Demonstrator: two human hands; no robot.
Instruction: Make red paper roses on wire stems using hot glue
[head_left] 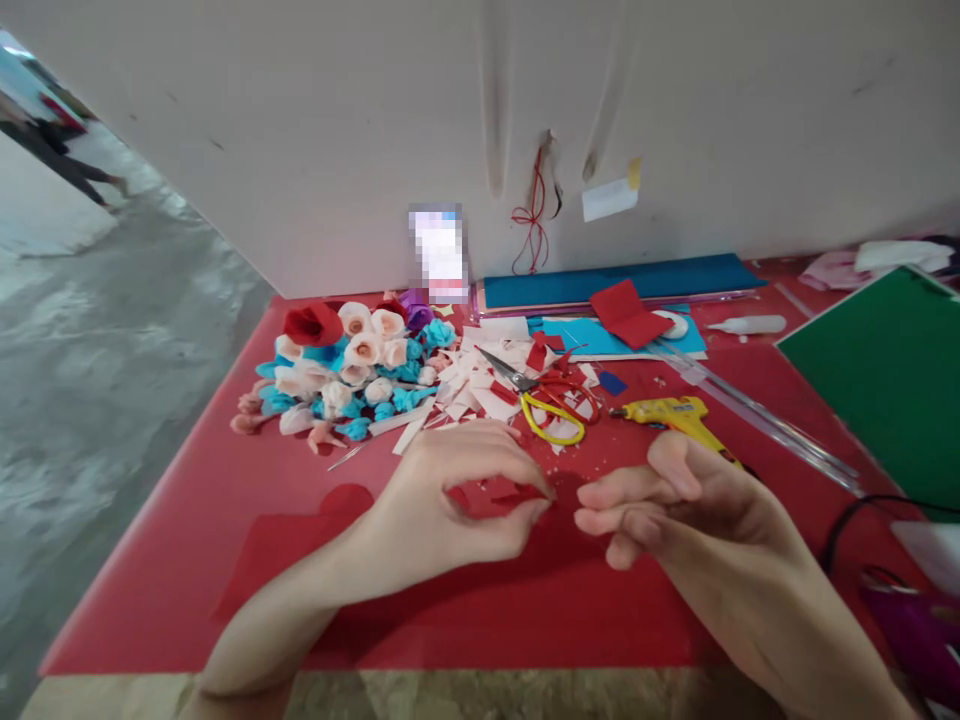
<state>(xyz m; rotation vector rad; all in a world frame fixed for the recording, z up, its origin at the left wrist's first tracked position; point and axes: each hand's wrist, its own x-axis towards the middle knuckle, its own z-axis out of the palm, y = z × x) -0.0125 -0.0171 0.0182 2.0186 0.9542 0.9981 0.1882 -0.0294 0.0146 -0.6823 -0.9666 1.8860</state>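
My left hand is closed above the front middle of the table, its thumb and fingertips meeting in a pinch. Inside that curl shows a small red paper piece, mostly hidden by the fingers and hard to tell from the red table. To the right, my right hand has its fingers stretched toward the left hand, a short gap away, with nothing visible in it. A red sheet lies under my left forearm. Just beyond the hands are yellow-handled scissors and a yellow glue gun.
Paper flowers in red, white and blue are heaped at the back left of the red table. Paper scraps lie beside them. A folded red paper, clear sticks, a small bottle and a green board are rightward.
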